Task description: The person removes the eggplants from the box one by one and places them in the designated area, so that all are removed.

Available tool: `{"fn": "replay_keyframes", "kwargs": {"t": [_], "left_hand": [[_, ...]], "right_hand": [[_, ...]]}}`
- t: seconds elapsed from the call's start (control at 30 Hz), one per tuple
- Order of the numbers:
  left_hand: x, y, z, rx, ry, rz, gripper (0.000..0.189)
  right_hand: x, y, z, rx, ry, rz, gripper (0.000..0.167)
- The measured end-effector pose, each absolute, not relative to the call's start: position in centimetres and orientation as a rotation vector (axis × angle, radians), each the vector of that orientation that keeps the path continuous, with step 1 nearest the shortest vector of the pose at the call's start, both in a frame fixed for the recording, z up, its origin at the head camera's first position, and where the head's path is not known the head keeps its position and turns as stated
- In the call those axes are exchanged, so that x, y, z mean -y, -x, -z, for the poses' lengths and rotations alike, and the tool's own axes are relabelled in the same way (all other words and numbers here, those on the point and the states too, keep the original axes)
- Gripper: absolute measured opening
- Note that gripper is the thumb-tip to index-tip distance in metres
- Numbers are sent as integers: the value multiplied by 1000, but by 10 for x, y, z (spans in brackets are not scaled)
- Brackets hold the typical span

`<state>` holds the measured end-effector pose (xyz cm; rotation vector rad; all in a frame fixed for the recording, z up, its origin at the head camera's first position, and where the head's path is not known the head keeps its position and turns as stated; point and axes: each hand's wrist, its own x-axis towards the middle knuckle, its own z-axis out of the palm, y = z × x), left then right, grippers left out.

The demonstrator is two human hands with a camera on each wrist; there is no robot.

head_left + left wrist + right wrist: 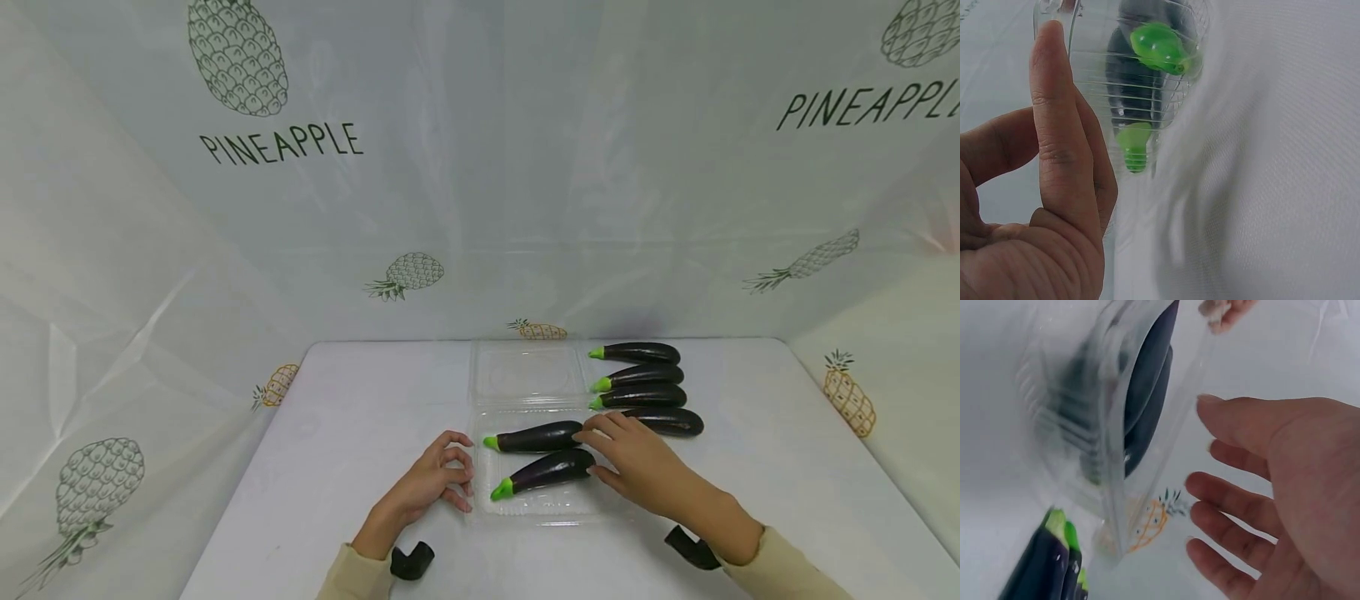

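A clear plastic clamshell box (480, 504) lies with its lid (528, 375) folded back toward the wall. Inside it are two dark eggplants with green stem ends, a rear one (538, 437) and a front one (557, 468). My left hand (431, 479) is at the box's left side, its fingers loosely bent; in the left wrist view a fingertip (1052, 37) meets the plastic rim (1072, 31). Over the box's right side hovers my right hand (641, 467), near the eggplants' blunt ends. The right wrist view shows its fingers (1235, 497) spread, with nothing held.
Several more eggplants (643, 396) lie in a column right of the box, stems pointing left; the nearest is partly behind my right hand. A white table (337, 417) meets a pineapple-print sheet (487, 208) at the back. Black pieces (412, 562) show by both wrists.
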<state>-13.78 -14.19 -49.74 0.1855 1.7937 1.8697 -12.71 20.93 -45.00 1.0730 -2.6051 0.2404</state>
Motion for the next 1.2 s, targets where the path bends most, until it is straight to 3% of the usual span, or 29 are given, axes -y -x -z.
{"fn": "replay_keyframes", "kwargs": {"t": [0.4,1.2], "left_hand": [[142,137,497,-1794,-189,-1875,47],[142,137,497,-1800,-196,-1880,46]], "right_hand": [[-192,127,453,2679,-1220,-187,51],[-182,133,459,2708,-1235,-80,55]]}}
